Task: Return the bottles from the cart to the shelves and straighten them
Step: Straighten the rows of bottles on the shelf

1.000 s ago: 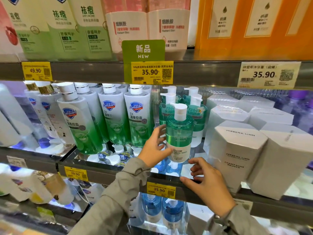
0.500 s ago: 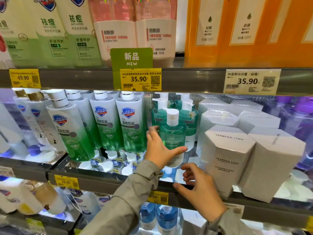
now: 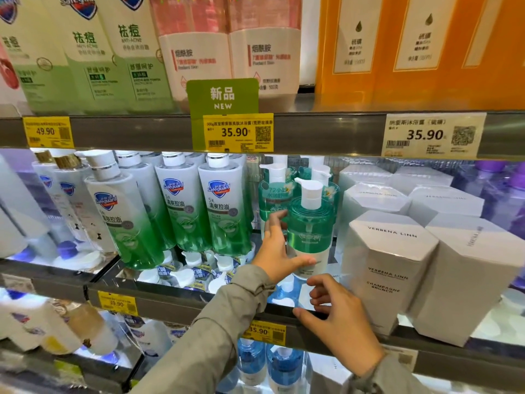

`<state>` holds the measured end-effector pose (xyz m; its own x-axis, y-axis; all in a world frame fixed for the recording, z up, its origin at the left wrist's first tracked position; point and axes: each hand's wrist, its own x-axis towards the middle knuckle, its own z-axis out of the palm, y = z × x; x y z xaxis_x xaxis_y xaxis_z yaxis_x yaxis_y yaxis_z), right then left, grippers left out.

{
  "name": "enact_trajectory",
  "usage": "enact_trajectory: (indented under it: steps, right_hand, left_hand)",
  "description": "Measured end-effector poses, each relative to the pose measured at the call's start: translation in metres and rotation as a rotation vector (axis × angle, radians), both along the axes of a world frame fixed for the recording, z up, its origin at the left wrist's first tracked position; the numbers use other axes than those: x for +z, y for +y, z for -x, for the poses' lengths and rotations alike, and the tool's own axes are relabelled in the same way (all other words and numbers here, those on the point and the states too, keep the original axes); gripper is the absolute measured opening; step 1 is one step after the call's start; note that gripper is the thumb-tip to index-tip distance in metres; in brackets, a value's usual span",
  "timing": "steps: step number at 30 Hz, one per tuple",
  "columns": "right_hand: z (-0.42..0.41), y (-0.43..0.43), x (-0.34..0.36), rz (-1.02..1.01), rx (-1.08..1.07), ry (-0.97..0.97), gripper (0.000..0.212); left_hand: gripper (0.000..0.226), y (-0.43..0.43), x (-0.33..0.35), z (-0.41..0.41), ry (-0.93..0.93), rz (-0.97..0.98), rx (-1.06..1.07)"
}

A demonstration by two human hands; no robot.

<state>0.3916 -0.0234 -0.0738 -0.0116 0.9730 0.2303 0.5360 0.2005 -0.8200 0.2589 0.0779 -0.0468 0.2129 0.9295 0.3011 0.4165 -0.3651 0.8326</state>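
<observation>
View from a head-worn camera of shop shelves stocked with body wash. A person's left hand (image 3: pixel 279 251) holds a green pump bottle (image 3: pixel 311 223) on the middle shelf (image 3: pixel 176 307), near the front edge and a little right of centre. The grip is wrapped around the bottle's lower half: the thumb lies across the pale band at the front and the fingers curve around the left side. The right hand (image 3: pixel 338 322) hovers just below and in front of the bottle with its fingers loosely curled and holding nothing. Its thumb is at the shelf's front lip.

The bottle is at the head of a row of matching green bottles (image 3: pixel 274 194). Taller Safeguard bottles (image 3: pixel 218 211) are on its left and white boxes (image 3: pixel 389 268) on its right. Its base is at the shelf surface or just above it, and it is not clear which.

Progress: this bottle looks to be back in its proper row, so for this one only the straightening and letting go seem to remain. The cart is out of view, so it is not possible to tell how many bottles are left.

Orientation: the bottle is upright with its long axis vertical and the pump on top. The spout points left toward the Safeguard bottles, the same way as the bottles behind it. The label faces roughly forward, toward the aisle.
</observation>
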Motion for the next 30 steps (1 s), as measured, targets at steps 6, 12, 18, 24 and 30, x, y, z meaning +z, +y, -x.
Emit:
enact_trajectory:
  steps: [6,12,18,24,30]
  right_hand:
    - [0.001,0.0,-0.003,-0.028,-0.002,0.013,0.04]
    - [0.0,-0.001,-0.001,-0.024,0.024,-0.005,0.038]
    - [-0.001,0.002,0.003,-0.022,0.058,-0.001,0.036]
    - [0.007,0.014,0.02,-0.048,0.129,0.049,0.03]
    - [0.015,0.025,0.032,-0.083,0.223,0.062,0.027]
  left_hand:
    - [0.092,-0.003,-0.001,-0.01,-0.05,0.008,-0.021]
    - [0.094,-0.008,0.0,-0.02,-0.066,0.023,-0.037]
    - [0.065,-0.023,0.008,0.012,0.008,0.118,-0.088]
    - [0.04,-0.041,0.013,0.049,0.187,0.034,0.078]
    - [0.038,-0.07,0.014,0.071,0.223,0.056,0.227]
